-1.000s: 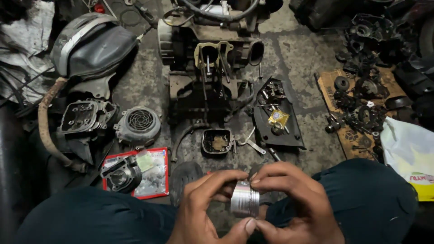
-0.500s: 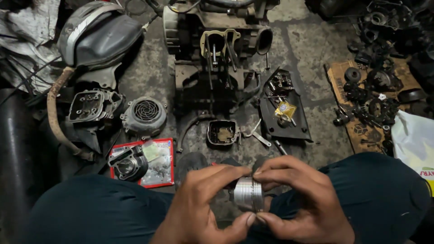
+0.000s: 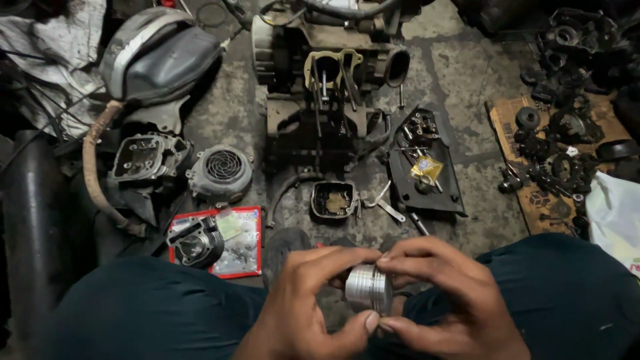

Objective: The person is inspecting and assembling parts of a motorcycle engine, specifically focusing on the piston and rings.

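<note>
A shiny silver piston [image 3: 369, 288] with ring grooves sits between both my hands, low in the middle of the view, above my knees in dark trousers. My left hand [image 3: 303, 307] grips it from the left, thumb underneath and fingers over the top. My right hand [image 3: 443, 300] grips its right side, fingertips on the upper rim. Straight ahead on the floor lies a stripped engine block [image 3: 327, 80] with studs sticking up from its open bore.
A cylinder [image 3: 195, 243] rests on a red-edged packet [image 3: 243, 243]. Around it lie a fan cover [image 3: 221, 172], a cylinder head [image 3: 143, 157], a small dirty tray [image 3: 333, 199], a black tray of parts [image 3: 427, 167], and cardboard with dark parts [image 3: 553, 153].
The view has tilted slightly, so the floor parts sit a little lower and to the right. Both hands keep hold of the piston, fingers shifting a little on its rim.
</note>
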